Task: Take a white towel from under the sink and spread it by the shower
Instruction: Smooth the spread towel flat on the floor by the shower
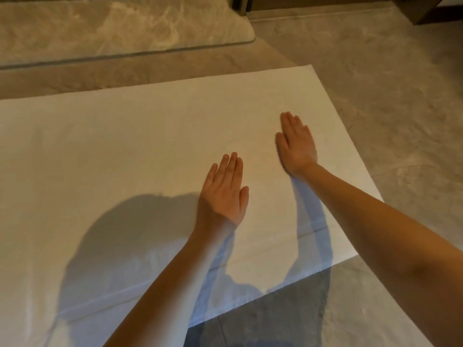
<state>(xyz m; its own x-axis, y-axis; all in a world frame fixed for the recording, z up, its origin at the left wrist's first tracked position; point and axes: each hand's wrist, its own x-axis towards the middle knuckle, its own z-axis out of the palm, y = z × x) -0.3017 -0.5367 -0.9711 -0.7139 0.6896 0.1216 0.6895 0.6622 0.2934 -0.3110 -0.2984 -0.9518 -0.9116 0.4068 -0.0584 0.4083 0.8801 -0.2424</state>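
The white towel point(112, 151) lies spread flat on the stone floor and fills most of the view, its left part running out of frame. My left hand point(224, 191) rests flat on the towel near its middle, palm down, fingers straight and close together. My right hand point(297, 144) lies flat on the towel further away and to the right, also palm down with fingers extended. Neither hand holds anything. My shadow falls across the near part of the towel.
Beyond the towel's far edge runs a raised marble threshold point(112, 53) with a dark strip, the shower floor point(100, 23) behind it. Grey stone floor point(388, 101) lies to the right. A dark frame post point(241, 5) and wooden furniture point(423, 8) stand at the top right.
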